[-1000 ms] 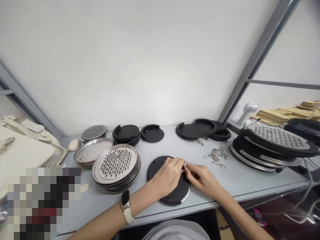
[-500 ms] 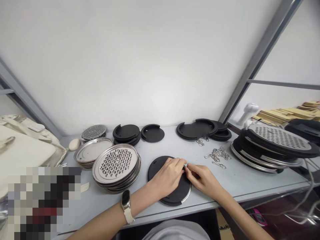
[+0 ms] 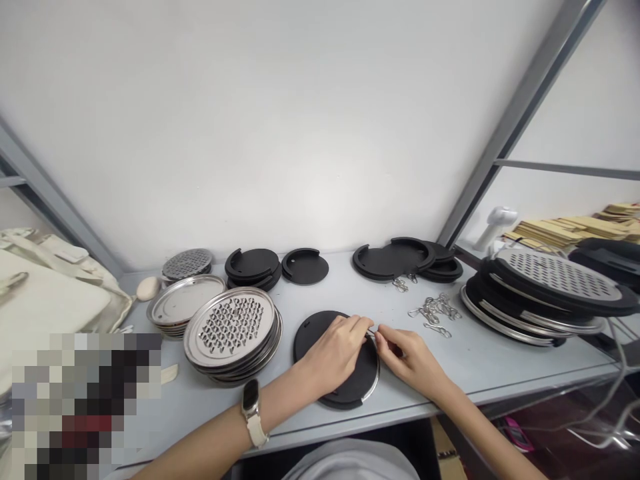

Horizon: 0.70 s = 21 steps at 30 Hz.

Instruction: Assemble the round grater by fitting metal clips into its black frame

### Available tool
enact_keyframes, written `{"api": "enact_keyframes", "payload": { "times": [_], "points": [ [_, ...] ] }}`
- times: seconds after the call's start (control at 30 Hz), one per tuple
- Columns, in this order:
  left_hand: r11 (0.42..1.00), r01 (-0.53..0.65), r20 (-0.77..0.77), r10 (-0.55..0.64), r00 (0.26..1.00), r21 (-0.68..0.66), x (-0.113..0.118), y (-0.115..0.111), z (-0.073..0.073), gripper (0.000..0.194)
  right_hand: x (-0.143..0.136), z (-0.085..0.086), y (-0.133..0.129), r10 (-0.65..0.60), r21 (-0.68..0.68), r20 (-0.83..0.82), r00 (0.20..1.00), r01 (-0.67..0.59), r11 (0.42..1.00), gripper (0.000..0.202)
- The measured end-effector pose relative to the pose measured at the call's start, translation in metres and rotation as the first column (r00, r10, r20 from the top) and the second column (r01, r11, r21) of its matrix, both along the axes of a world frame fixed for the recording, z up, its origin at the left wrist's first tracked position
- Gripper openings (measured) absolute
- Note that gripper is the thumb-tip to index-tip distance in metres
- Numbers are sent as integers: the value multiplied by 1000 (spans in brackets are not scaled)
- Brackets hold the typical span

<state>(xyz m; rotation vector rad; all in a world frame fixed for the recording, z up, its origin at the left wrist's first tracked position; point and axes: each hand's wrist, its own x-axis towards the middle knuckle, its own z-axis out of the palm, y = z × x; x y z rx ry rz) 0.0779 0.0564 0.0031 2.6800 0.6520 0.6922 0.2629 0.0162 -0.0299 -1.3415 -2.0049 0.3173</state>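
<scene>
A round black disc [image 3: 311, 337] with a metal rim showing at its lower right lies flat on the table in front of me. Across its top rests my left hand [image 3: 336, 353], its fingers bent together over the disc's upper right edge. Beside that edge, my right hand [image 3: 413, 363] pinches a thin metal wire piece [image 3: 371, 332] between thumb and forefinger, close to the left fingertips. The wire is small and partly hidden, so its exact shape is unclear. Several loose wire clips [image 3: 435, 310] lie to the right.
Grater discs [image 3: 225, 333] and plain metal discs [image 3: 190, 300] are stacked at left. Black rings [image 3: 257, 263] and a black disc [image 3: 306, 270] lie along the wall; more black rings [image 3: 375, 261] sit further right. A tall grater stack [image 3: 555, 277] stands at the right edge.
My right hand has drawn slightly right from the left fingertips, and the thin wire now shows between them. The black disc has shifted slightly left.
</scene>
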Motion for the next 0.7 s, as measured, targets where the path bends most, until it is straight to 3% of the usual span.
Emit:
{"api": "enact_keyframes", "payload": {
  "times": [0.27, 0.7],
  "points": [
    [996, -71, -39, 74, 997, 57, -1, 2, -2, 26, -1, -1, 2, 38, -151, 29, 999, -33, 988, 29],
    [995, -70, 4, 70, 998, 68, 0, 2, -2, 22, 0, -1, 2, 58, -156, 25, 998, -54, 986, 29]
  ]
}}
